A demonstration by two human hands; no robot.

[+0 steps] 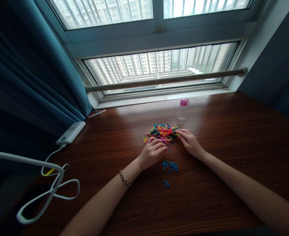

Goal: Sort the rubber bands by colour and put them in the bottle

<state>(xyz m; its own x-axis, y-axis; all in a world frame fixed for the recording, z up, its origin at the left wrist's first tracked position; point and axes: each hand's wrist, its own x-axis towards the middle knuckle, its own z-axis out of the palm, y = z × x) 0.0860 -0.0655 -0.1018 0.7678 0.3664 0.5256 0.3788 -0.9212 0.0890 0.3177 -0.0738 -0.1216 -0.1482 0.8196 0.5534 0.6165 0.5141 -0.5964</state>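
Note:
A heap of small, multicoloured hair ties (160, 132) lies on the brown wooden table (124, 137). My left hand (153, 152) is at the heap's near left side, its fingers curled in. A bit of blue, seemingly a hair tie (169, 150), shows at its fingertips. At the heap's right edge, my right hand (191, 143) touches the ties with outstretched fingers, thumb slightly apart. Closer to me is a small group of blue hair ties (170, 166). One more blue hair tie (166, 184) lies alone below that group.
Behind the heap stands a clear bottle (182, 113) with a pink lid. At left are a white power bank (71, 133) with a cable and a white curved tube (61, 173). A blue curtain (48, 65) hangs beside the window; a rail (169, 80) crosses it.

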